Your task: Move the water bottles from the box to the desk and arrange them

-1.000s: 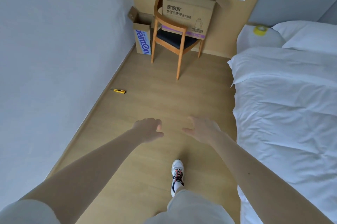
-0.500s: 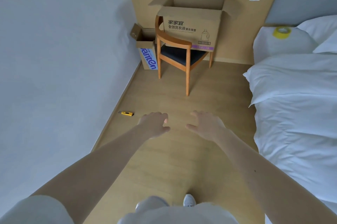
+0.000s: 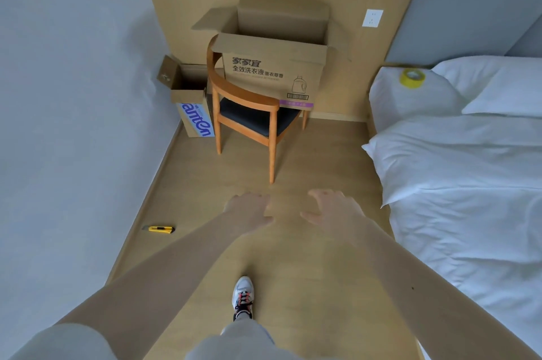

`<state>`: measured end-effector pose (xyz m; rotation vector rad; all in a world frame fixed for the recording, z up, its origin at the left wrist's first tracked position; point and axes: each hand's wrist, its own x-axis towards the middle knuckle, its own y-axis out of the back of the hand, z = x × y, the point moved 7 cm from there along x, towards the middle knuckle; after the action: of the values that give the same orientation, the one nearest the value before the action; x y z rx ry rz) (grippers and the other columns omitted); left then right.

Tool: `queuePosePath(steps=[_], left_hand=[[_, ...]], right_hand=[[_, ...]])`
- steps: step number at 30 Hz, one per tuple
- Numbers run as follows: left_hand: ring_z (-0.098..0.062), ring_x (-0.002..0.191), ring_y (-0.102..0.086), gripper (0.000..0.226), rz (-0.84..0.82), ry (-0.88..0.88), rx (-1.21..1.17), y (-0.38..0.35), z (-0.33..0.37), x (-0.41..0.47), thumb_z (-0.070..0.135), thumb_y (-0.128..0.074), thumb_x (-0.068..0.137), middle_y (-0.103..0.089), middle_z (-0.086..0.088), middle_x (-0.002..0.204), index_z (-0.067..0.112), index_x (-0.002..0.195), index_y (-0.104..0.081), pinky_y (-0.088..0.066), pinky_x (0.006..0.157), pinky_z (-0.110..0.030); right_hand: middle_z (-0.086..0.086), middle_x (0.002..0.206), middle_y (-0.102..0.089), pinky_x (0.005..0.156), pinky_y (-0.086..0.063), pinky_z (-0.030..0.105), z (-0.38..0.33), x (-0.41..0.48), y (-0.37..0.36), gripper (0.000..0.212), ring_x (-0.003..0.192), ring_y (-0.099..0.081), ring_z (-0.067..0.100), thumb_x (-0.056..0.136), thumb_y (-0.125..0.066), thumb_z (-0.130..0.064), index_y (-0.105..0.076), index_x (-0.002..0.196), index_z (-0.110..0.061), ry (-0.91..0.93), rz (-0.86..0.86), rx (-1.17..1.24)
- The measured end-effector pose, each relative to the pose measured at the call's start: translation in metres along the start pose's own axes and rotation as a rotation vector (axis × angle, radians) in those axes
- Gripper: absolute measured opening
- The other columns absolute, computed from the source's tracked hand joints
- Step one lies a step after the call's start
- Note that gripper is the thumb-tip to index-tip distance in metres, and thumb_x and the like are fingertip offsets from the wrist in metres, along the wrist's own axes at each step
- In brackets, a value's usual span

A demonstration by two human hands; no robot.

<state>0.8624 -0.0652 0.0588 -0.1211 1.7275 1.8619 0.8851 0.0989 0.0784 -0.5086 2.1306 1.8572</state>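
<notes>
Head camera view, looking forward and down along a narrow strip of light wooden floor [image 3: 308,257] between a pale grey wall on the left and a bed on the right.

Both bare arms reach forward side by side over the floor. The left hand [image 3: 249,210] is palm down with its fingers loosely curled and holds nothing. The right hand [image 3: 334,210], just beside it and not touching it, is also palm down, fingers spread and relaxed, thumb pointing inward, holding nothing.

Ahead, against the tan wall panel, stands a wooden armchair with a dark seat pad [image 3: 252,116]. A large brown cardboard box [image 3: 272,66] printed with dark Chinese characters and a bottle drawing sits on the chair, its top flaps open. To the left of the chair, in the corner on the floor, stands a small brown cardboard box [image 3: 193,107] with blue lettering on its white front, also open at the top. What either box holds cannot be seen from here. Both boxes are well apart from the hands.

A yellow utility knife [image 3: 159,229] lies on the floor near the left wall. A white-covered bed [image 3: 469,183] with pillows fills the right side, below a grey padded headboard [image 3: 469,16]. A roll of yellow tape [image 3: 412,77] rests on a white rounded surface at the head of the bed. A white wall socket [image 3: 372,17] sits on the tan panel. Below the arms, one white trainer with red laces [image 3: 242,292] is planted on the floor.
</notes>
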Motion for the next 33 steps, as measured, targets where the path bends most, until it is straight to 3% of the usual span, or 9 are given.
queuePosePath(steps=[8, 13, 20, 27, 33], left_hand=[[-0.019, 0.123, -0.049, 0.042, 0.097, -0.040, -0.124, 0.088, -0.098, 0.084, 0.043, -0.050, 0.096, -0.052, 0.003, 0.135, 0.023, 0.132, -0.050, -0.042, 0.098, -0.038], [-0.019, 0.122, -0.049, 0.040, 0.083, -0.039, -0.158, 0.101, -0.130, 0.124, 0.044, -0.050, 0.096, -0.054, 0.004, 0.133, 0.023, 0.130, -0.050, -0.041, 0.093, -0.035], [-0.017, 0.108, -0.053, 0.037, 0.071, -0.052, -0.190, 0.117, -0.151, 0.184, 0.045, -0.050, 0.095, -0.057, 0.004, 0.124, 0.022, 0.124, -0.052, -0.038, 0.079, -0.029], [-0.017, 0.113, -0.054, 0.038, 0.131, -0.006, -0.129, 0.179, -0.174, 0.260, 0.042, -0.052, 0.093, -0.057, 0.003, 0.124, 0.019, 0.124, -0.054, -0.048, 0.090, -0.036], [-0.017, 0.100, -0.055, 0.034, 0.170, -0.004, 0.005, 0.247, -0.178, 0.334, 0.038, -0.052, 0.094, -0.059, 0.000, 0.111, 0.017, 0.121, -0.055, -0.044, 0.076, -0.029]], right_hand=[[0.004, 0.137, -0.050, 0.098, -0.039, 0.037, -0.065, 0.113, 0.072, 0.057, 0.123, -0.047, 0.025, 0.095, -0.044, -0.054, -0.037, 0.142, -0.021, 0.016, 0.080, 0.018], [0.004, 0.136, -0.051, 0.097, -0.039, 0.038, -0.083, 0.159, 0.080, 0.058, 0.123, -0.047, 0.025, 0.095, -0.045, -0.055, -0.037, 0.142, -0.021, 0.001, 0.027, 0.003], [0.005, 0.137, -0.050, 0.097, -0.039, 0.038, -0.074, 0.224, 0.104, 0.058, 0.125, -0.046, 0.026, 0.095, -0.046, -0.054, -0.037, 0.142, -0.021, 0.006, 0.026, 0.008], [0.004, 0.132, -0.053, 0.095, -0.041, 0.038, -0.056, 0.320, 0.155, 0.055, 0.120, -0.049, 0.025, 0.094, -0.048, -0.054, -0.041, 0.138, -0.022, 0.068, 0.082, 0.052], [0.004, 0.137, -0.051, 0.098, -0.042, 0.039, -0.034, 0.405, 0.214, 0.057, 0.123, -0.048, 0.025, 0.095, -0.048, -0.051, -0.038, 0.143, -0.021, 0.141, 0.127, 0.093]])
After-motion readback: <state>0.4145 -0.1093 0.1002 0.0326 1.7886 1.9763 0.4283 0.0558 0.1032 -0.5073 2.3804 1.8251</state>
